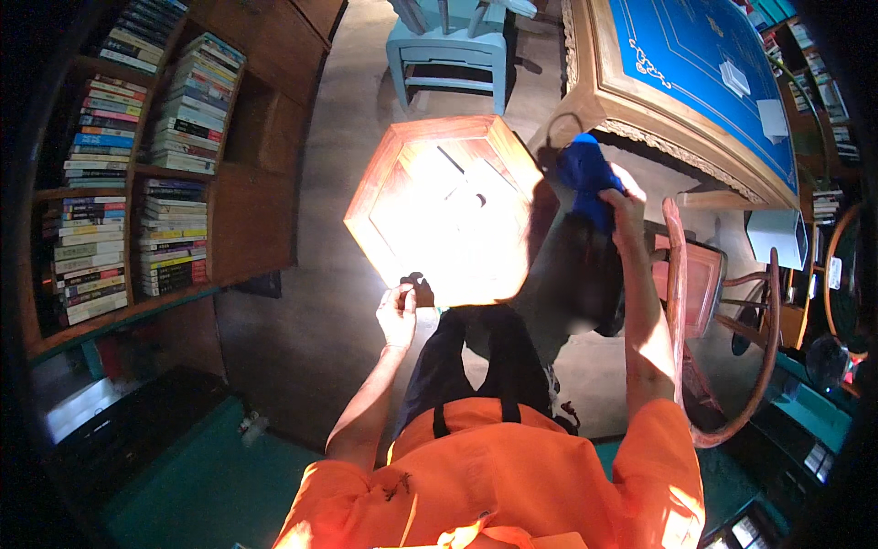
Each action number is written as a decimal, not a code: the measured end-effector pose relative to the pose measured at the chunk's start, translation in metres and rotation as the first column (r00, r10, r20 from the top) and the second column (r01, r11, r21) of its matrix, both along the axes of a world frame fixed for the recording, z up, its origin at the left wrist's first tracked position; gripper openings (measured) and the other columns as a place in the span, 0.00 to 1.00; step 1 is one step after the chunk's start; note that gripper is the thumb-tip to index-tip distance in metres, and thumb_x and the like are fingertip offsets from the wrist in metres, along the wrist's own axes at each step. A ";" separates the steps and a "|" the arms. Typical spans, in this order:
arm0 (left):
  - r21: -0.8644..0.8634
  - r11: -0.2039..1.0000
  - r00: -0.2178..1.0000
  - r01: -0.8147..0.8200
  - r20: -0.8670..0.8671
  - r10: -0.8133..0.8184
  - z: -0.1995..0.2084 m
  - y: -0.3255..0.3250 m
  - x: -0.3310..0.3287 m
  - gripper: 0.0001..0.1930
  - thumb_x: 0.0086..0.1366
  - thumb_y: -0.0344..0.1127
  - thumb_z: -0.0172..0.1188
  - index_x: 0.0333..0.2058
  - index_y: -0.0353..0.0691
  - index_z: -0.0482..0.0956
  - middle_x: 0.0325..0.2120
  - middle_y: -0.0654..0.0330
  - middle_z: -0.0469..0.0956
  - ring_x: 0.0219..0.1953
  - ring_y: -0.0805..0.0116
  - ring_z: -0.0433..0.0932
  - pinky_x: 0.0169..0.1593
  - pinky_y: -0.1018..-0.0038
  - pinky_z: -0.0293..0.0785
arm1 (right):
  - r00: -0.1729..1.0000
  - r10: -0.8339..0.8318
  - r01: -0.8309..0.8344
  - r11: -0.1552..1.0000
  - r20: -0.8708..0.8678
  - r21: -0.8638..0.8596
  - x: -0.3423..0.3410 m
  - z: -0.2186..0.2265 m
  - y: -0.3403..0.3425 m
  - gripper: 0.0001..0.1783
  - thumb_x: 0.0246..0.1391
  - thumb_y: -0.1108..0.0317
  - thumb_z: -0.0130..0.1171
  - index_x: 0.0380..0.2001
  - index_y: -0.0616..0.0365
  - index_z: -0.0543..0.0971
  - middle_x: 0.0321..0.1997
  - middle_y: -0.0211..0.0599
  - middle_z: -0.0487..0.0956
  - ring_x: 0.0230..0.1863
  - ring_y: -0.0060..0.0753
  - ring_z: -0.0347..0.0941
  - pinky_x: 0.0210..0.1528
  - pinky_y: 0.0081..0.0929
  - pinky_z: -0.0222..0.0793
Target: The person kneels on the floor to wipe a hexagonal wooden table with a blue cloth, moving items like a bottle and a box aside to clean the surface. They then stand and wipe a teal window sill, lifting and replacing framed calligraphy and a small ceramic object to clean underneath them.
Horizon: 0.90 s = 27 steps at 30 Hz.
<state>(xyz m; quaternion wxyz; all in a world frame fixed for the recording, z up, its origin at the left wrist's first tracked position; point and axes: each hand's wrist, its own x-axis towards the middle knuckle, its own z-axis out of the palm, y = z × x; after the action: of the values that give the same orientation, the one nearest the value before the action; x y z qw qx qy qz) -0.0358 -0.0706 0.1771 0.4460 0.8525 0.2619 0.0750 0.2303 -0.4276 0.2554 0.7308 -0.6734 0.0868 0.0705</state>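
Observation:
A six-sided wooden table [375,212] stands in front of me, its top washed out by bright light. A thin dark strip [451,160] and a small dark round spot [480,199] show on it. My left hand [396,316] is at the table's near left edge, its fingers drawn together; what they hold, if anything, is hidden. Off the table's right side, my right hand [626,196] is closed on a bright blue object [586,176], soft-looking and rounded at the top. Its exact kind is not clear.
Shelves of stacked books [187,110] line the left. A pale blue chair [448,50] stands beyond the table. At the far right is a carved desk with a blue top [677,46]; a wooden armchair [677,274] stands close to my right arm.

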 end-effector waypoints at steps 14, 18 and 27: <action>0.318 0.893 0.941 0.319 -0.218 -0.259 0.021 0.018 0.201 0.50 0.47 0.44 0.73 0.66 0.44 0.54 0.60 0.42 0.58 0.62 0.43 0.60 0.63 0.54 0.60 | 0.637 0.714 -0.304 0.577 0.289 -0.758 0.072 -0.114 0.061 0.26 0.34 0.77 0.65 0.43 0.48 0.83 0.51 0.30 0.76 0.52 0.43 0.67 0.57 0.38 0.65; 0.309 0.805 0.854 0.506 -0.311 -0.417 0.010 0.012 0.241 0.60 0.41 0.51 0.76 0.69 0.52 0.47 0.63 0.41 0.54 0.64 0.42 0.56 0.65 0.48 0.55 | 0.585 0.753 -0.391 0.588 0.301 -0.708 0.114 -0.107 0.079 0.25 0.33 0.78 0.64 0.41 0.48 0.84 0.51 0.28 0.77 0.51 0.43 0.68 0.57 0.38 0.65; 0.373 0.712 0.786 0.595 -0.457 -0.417 0.000 0.003 0.261 0.61 0.42 0.49 0.76 0.70 0.55 0.44 0.60 0.36 0.55 0.62 0.38 0.57 0.62 0.49 0.58 | 0.398 0.894 -0.386 0.367 0.207 -0.846 0.168 -0.116 0.144 0.27 0.34 0.81 0.63 0.41 0.42 0.85 0.58 0.21 0.75 0.58 0.42 0.63 0.59 0.39 0.60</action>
<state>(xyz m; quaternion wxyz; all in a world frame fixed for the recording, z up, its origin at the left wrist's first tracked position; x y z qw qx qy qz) 0.2249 -0.0680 0.1773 0.1613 0.9758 0.0584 -0.1354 0.3986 -0.2835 0.1392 0.3016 -0.8355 -0.4486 0.0993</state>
